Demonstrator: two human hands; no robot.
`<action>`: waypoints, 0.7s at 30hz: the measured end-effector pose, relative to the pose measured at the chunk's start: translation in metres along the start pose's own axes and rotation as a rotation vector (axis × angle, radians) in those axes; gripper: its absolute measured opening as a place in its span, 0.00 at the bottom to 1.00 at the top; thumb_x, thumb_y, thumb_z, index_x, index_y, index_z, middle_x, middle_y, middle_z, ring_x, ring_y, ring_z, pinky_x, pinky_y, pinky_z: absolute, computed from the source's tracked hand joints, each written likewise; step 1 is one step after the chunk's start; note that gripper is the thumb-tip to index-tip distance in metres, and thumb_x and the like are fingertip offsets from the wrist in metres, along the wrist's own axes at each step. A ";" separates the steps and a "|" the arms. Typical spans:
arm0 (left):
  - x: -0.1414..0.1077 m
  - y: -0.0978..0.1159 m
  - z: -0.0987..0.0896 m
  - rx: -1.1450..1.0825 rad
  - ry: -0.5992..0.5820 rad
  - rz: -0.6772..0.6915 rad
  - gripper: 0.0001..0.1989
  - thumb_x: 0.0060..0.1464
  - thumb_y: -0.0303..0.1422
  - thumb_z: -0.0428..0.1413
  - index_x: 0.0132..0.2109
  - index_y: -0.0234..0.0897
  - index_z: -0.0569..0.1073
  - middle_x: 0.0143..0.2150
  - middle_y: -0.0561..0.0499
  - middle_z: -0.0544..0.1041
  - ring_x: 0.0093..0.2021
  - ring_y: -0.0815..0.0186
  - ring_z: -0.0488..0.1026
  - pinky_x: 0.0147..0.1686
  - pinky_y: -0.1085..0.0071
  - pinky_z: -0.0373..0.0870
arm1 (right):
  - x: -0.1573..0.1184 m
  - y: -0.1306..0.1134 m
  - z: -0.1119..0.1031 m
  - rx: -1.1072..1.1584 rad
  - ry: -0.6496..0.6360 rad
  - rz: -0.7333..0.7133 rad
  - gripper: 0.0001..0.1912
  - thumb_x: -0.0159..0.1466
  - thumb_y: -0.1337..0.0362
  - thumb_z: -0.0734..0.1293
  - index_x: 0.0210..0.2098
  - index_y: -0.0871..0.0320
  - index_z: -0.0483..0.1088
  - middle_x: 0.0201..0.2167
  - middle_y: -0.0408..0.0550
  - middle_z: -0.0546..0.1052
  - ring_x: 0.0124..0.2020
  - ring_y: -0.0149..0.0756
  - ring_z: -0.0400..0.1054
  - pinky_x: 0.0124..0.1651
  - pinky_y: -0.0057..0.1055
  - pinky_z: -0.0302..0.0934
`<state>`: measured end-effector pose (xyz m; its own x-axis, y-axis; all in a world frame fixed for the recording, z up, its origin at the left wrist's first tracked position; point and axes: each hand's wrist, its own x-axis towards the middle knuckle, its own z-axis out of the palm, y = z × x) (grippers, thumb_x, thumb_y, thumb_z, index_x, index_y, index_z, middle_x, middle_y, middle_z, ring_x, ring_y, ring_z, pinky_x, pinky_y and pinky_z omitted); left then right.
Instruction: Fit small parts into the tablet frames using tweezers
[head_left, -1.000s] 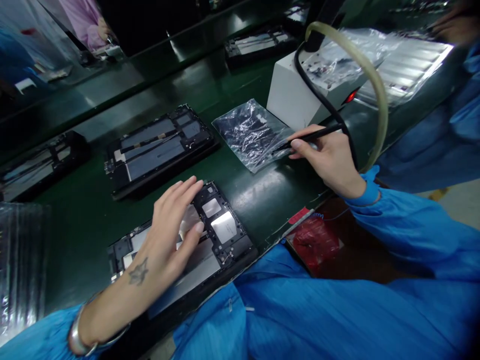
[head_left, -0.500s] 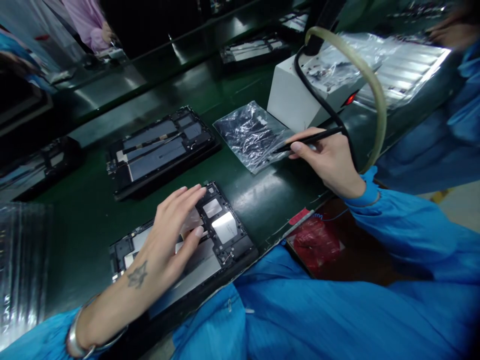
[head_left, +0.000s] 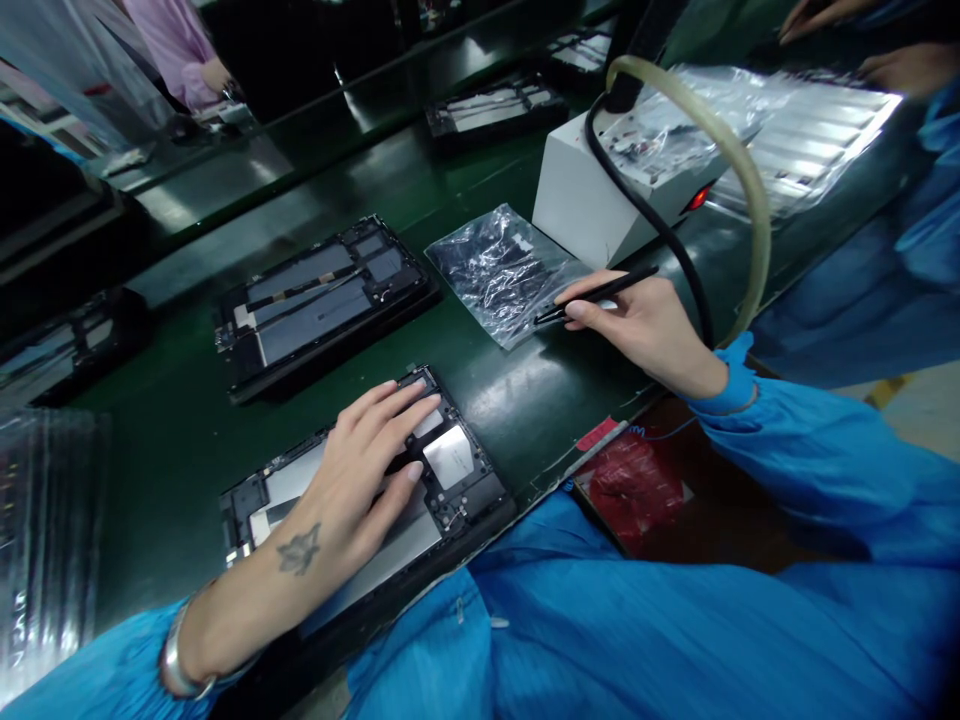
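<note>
My left hand (head_left: 375, 450) lies over an opened tablet housing (head_left: 472, 490) at the bench's near edge, its fingers stretched out across the inner parts. The hand hides the middle of the housing. Black tweezers (head_left: 600, 292) are pinched between the thumb and fingers of my right hand (head_left: 649, 325). Their tips point left, over the near corner of a clear plastic bag (head_left: 499, 265) with small dark pieces in it. I cannot tell whether the tips hold anything. Farther back on the left lies a second opened tablet housing (head_left: 319, 305) with ribbon cables across it.
Behind the bag stands a white box (head_left: 574, 190) with a lit red switch, a black cable and a yellowish hose (head_left: 754, 190). Plastic trays (head_left: 810, 130) lie at the right, near another person's hand (head_left: 911, 70). More housings (head_left: 495, 105) sit farther back. Clear trays (head_left: 49, 560) are at far left.
My left hand has moved right and forward over the near housing. My right hand has shifted slightly left and down, and the tweezers' tips have drawn towards the bag's near corner.
</note>
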<state>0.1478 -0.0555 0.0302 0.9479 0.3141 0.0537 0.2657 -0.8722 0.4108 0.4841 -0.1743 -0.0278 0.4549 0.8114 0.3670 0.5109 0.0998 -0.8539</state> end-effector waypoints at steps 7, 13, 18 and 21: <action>-0.002 0.000 0.002 -0.026 -0.031 -0.013 0.28 0.72 0.33 0.49 0.74 0.54 0.53 0.75 0.53 0.58 0.77 0.58 0.48 0.74 0.49 0.56 | 0.000 0.000 0.002 -0.025 0.026 -0.001 0.12 0.67 0.54 0.71 0.43 0.56 0.79 0.42 0.47 0.81 0.34 0.34 0.77 0.37 0.30 0.77; -0.002 0.000 0.003 -0.052 -0.058 -0.014 0.27 0.72 0.33 0.48 0.73 0.52 0.54 0.74 0.51 0.59 0.77 0.55 0.48 0.74 0.45 0.55 | 0.000 0.002 0.002 0.001 0.050 0.011 0.14 0.66 0.53 0.72 0.42 0.56 0.79 0.42 0.47 0.81 0.37 0.35 0.78 0.39 0.31 0.79; -0.005 -0.005 0.008 -0.035 -0.037 0.011 0.26 0.72 0.32 0.48 0.73 0.51 0.56 0.74 0.50 0.60 0.76 0.54 0.50 0.73 0.43 0.56 | 0.002 0.001 0.002 -0.026 0.030 0.012 0.15 0.65 0.51 0.72 0.41 0.56 0.79 0.41 0.48 0.81 0.35 0.35 0.78 0.36 0.30 0.78; -0.006 -0.006 0.009 -0.035 -0.049 0.008 0.26 0.72 0.33 0.48 0.73 0.51 0.56 0.74 0.51 0.60 0.76 0.55 0.50 0.74 0.45 0.55 | 0.003 0.001 0.002 -0.029 0.022 0.011 0.16 0.65 0.50 0.72 0.42 0.56 0.80 0.42 0.48 0.81 0.35 0.36 0.78 0.37 0.31 0.78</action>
<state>0.1421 -0.0560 0.0194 0.9578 0.2872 0.0125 0.2523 -0.8607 0.4421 0.4846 -0.1708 -0.0279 0.4767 0.7994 0.3658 0.5266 0.0736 -0.8469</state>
